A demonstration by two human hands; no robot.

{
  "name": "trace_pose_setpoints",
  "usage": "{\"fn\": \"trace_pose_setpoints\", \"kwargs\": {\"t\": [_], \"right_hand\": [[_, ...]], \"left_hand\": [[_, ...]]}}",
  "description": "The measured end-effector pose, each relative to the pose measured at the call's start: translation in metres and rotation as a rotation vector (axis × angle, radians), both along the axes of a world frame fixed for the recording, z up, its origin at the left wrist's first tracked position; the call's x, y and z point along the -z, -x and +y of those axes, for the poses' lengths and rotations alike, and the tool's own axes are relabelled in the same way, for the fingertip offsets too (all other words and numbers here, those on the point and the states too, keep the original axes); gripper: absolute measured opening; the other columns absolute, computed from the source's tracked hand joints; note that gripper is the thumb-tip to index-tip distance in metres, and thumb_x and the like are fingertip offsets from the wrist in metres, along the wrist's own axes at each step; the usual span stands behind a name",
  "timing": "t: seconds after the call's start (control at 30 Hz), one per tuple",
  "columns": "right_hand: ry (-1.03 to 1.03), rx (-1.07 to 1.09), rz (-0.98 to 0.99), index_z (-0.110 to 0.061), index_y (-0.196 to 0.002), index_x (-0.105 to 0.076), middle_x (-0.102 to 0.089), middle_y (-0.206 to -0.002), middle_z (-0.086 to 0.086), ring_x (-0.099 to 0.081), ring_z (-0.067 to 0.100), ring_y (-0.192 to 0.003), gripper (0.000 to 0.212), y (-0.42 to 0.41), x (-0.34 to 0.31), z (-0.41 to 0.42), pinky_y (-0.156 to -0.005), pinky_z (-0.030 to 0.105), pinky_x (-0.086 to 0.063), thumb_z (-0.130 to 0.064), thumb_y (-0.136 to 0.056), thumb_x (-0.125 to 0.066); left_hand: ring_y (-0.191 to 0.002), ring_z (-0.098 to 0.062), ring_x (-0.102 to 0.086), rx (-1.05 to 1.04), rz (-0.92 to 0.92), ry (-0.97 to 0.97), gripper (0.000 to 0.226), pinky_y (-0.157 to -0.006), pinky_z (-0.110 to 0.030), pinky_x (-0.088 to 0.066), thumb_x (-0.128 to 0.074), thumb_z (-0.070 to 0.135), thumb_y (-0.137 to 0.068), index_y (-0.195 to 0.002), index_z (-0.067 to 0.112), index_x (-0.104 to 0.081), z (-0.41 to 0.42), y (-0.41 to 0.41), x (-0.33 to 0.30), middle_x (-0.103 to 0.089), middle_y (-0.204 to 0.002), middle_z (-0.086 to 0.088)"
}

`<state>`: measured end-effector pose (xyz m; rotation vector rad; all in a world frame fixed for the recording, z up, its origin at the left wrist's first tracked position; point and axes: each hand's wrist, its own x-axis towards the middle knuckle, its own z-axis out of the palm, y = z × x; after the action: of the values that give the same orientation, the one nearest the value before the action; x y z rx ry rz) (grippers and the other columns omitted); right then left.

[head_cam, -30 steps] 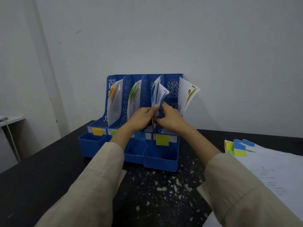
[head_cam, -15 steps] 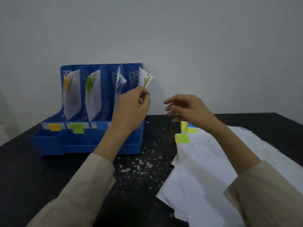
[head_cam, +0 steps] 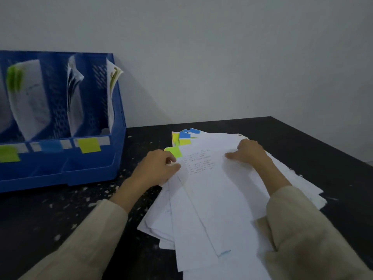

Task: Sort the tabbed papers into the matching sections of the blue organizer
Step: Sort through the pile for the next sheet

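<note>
A loose pile of white tabbed papers [head_cam: 218, 199] lies on the black table, right of centre, with blue, yellow and green tabs fanned out at its far left corner. The top sheet carries a green tab [head_cam: 175, 151]. My left hand [head_cam: 156, 168] pinches that sheet's left edge just below the tab. My right hand [head_cam: 250, 153] holds the sheet's far right edge, thumb flat on top and fingers curled over the edge. The blue organizer [head_cam: 90, 172] stands at the left, its sections holding upright papers behind green [head_cam: 9, 154], blue [head_cam: 50, 146] and yellow [head_cam: 88, 145] labels.
The black table [head_cam: 312, 142] is speckled with white flecks between the organizer and the pile. Its right edge runs diagonally past the papers. A plain grey wall stands close behind. The organizer's left part is cut off by the frame.
Both hands left the organizer and came down to the paper pile on the right. My view swung right, so the organizer now sits at the left edge.
</note>
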<state>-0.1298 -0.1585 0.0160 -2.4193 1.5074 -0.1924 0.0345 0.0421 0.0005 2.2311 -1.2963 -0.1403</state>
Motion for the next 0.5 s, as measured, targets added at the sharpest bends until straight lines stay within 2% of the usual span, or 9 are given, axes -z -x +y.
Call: {"fn": "trace_pose_setpoints", "kwargs": {"t": [0.07,0.13,0.2,0.27,0.33,0.37,0.4,0.43,0.5], "right_hand": [[-0.050,0.005,0.034,-0.011,-0.126,-0.050,-0.048,-0.135,0.012,-0.038,0.032,-0.128,0.075,0.006,0.000,-0.001,-0.102,0.043,-0.038,-0.062,-0.074,-0.066],[-0.094,-0.027,-0.067,-0.013,-0.139,-0.039,-0.044,-0.140,0.008,-0.036,0.028,-0.132,0.083,0.009,-0.004,0.001,-0.104,0.039,-0.035,-0.053,-0.074,-0.072],[-0.086,-0.031,-0.173,-0.014,-0.139,-0.039,-0.046,-0.138,0.007,-0.039,0.027,-0.130,0.082,0.010,-0.005,0.003,-0.102,0.037,-0.037,-0.042,-0.073,-0.077],[-0.012,-0.009,-0.220,-0.007,-0.129,-0.049,-0.052,-0.129,0.012,-0.046,0.028,-0.121,0.063,0.006,-0.004,0.002,-0.093,0.034,-0.041,-0.030,-0.076,-0.076],[0.060,0.010,-0.327,0.000,-0.115,-0.058,-0.059,-0.117,0.016,-0.055,0.029,-0.105,0.037,0.003,-0.005,0.002,-0.080,0.031,-0.043,-0.013,-0.082,-0.068],[0.095,0.001,-0.402,0.001,-0.109,-0.059,-0.061,-0.109,0.016,-0.056,0.028,-0.095,0.026,0.002,-0.005,0.002,-0.075,0.031,-0.042,-0.009,-0.085,-0.063],[0.131,-0.015,-0.486,-0.001,-0.105,-0.058,-0.061,-0.103,0.014,-0.055,0.026,-0.087,0.019,0.002,-0.007,0.004,-0.071,0.029,-0.041,-0.009,-0.088,-0.059],[0.160,-0.031,-0.571,-0.002,-0.104,-0.055,-0.060,-0.098,0.012,-0.053,0.023,-0.082,0.015,0.001,-0.009,0.006,-0.070,0.028,-0.038,-0.010,-0.091,-0.056],[0.181,-0.063,-0.723,-0.004,-0.109,-0.051,-0.055,-0.095,0.008,-0.049,0.020,-0.081,0.016,0.001,-0.015,0.009,-0.070,0.026,-0.034,-0.013,-0.096,-0.051]], "left_hand": [[-0.084,-0.009,-0.055,0.036,0.008,-0.056,0.029,-0.075,-0.023,-0.044,-0.062,0.035,-0.086,-0.109,0.018,-0.069,-0.001,0.001,0.003,-0.057,-0.095,0.006],[-0.079,-0.010,-0.055,0.072,-0.005,-0.086,0.021,-0.073,-0.026,-0.048,-0.062,0.037,-0.085,-0.100,0.023,-0.070,-0.001,0.001,0.006,-0.059,-0.094,0.003],[-0.077,-0.015,-0.054,0.098,-0.029,-0.097,0.012,-0.077,-0.033,-0.051,-0.062,0.038,-0.085,-0.088,0.027,-0.062,-0.001,0.001,0.007,-0.058,-0.090,-0.003],[-0.078,-0.018,-0.053,0.113,-0.050,-0.109,0.013,-0.073,-0.030,-0.046,-0.061,0.039,-0.086,-0.086,0.026,-0.056,-0.001,0.001,0.008,-0.056,-0.091,-0.008],[-0.076,-0.014,-0.046,0.124,-0.057,-0.101,0.020,-0.069,-0.027,-0.039,-0.059,0.040,-0.087,-0.083,0.024,-0.048,-0.001,0.002,0.008,-0.050,-0.088,-0.006],[-0.076,-0.013,-0.046,0.123,-0.044,-0.091,0.019,-0.069,-0.027,-0.038,-0.059,0.040,-0.088,-0.085,0.024,-0.050,0.000,0.001,0.008,-0.049,-0.089,-0.004],[-0.079,-0.012,-0.047,0.124,-0.021,-0.084,0.015,-0.071,-0.026,-0.039,-0.059,0.041,-0.088,-0.091,0.026,-0.057,0.000,0.001,0.007,-0.049,-0.092,-0.002],[-0.083,-0.011,-0.048,0.122,0.008,-0.069,0.022,-0.075,-0.026,-0.040,-0.059,0.041,-0.088,-0.104,0.027,-0.064,0.001,0.000,0.006,-0.050,-0.096,0.000],[-0.091,-0.009,-0.047,0.128,0.045,-0.016,0.041,-0.079,-0.021,-0.036,-0.060,0.043,-0.088,-0.126,0.029,-0.058,0.004,-0.004,-0.001,-0.050,-0.108,0.000]]}}
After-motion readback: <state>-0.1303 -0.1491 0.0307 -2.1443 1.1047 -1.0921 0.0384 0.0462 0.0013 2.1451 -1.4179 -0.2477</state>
